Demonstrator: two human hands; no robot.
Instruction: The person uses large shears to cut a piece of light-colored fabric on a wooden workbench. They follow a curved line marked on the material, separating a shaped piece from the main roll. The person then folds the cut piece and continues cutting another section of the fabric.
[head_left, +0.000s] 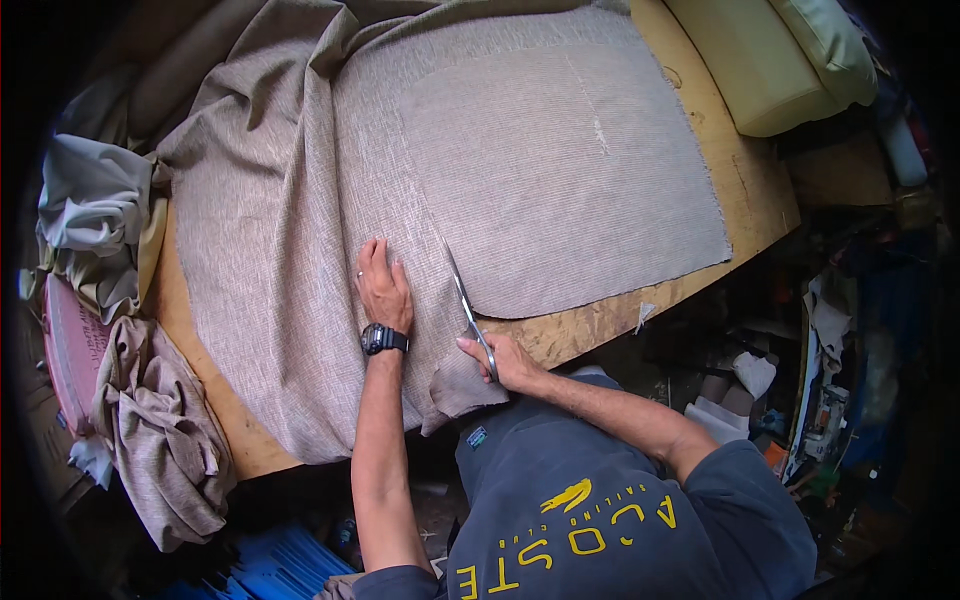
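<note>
A wide sheet of grey-beige woven fabric covers most of the table, with deep folds on its left part. On its right side lies a ribbed panel with rounded corners. My left hand rests flat on the fabric, fingers stretched out. In my right hand is a pair of long metal scissors. Its blades point away from me along the left edge of the ribbed panel, at the fabric. Whether the blades are apart is hard to tell. A cut flap of fabric hangs at the table's front edge.
Bare wood of the table shows along the right and front. A pale green cushion sits at the far right. Crumpled cloth hangs at the left beside a pink padded piece. Clutter fills the floor at right.
</note>
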